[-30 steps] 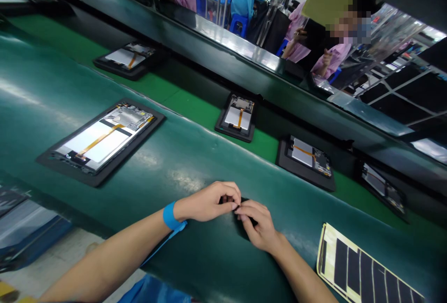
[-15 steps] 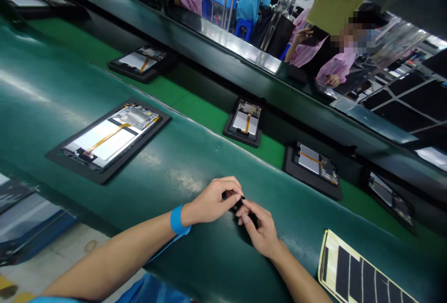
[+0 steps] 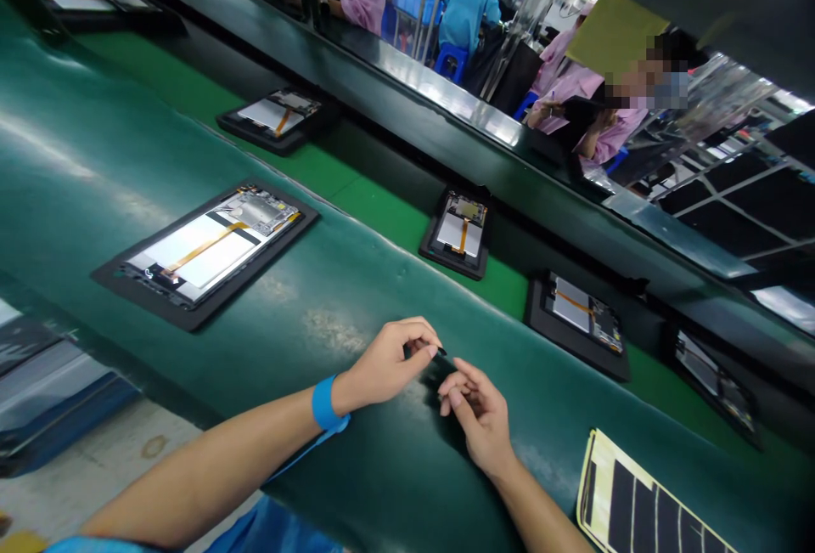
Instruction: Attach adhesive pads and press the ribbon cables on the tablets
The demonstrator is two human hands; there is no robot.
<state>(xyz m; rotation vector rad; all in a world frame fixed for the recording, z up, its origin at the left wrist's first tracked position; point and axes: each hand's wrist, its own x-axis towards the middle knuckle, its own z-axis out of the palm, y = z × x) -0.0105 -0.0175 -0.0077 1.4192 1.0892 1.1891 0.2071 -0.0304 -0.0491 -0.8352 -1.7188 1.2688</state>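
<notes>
My left hand, with a blue band on its wrist, pinches a small black piece between thumb and forefinger; it looks like a bit of black tape. Just to its right is my right hand, fingers loosely curled and apart, with nothing visible in them. Both hands are above the dark green bench mat. To the left, an opened tablet lies on a black foam pad, showing its white battery, orange ribbon cable and circuit board. A yellow-backed sheet of black strips lies at the lower right.
Beyond the mat runs a green conveyor belt carrying several opened tablets, such as one tablet near the middle. A metal rail borders its far side. People in pink and blue clothes work behind it.
My right hand has moved apart from my left hand, slightly down and right. The black piece stays in my left fingers. The view has shifted a little.
</notes>
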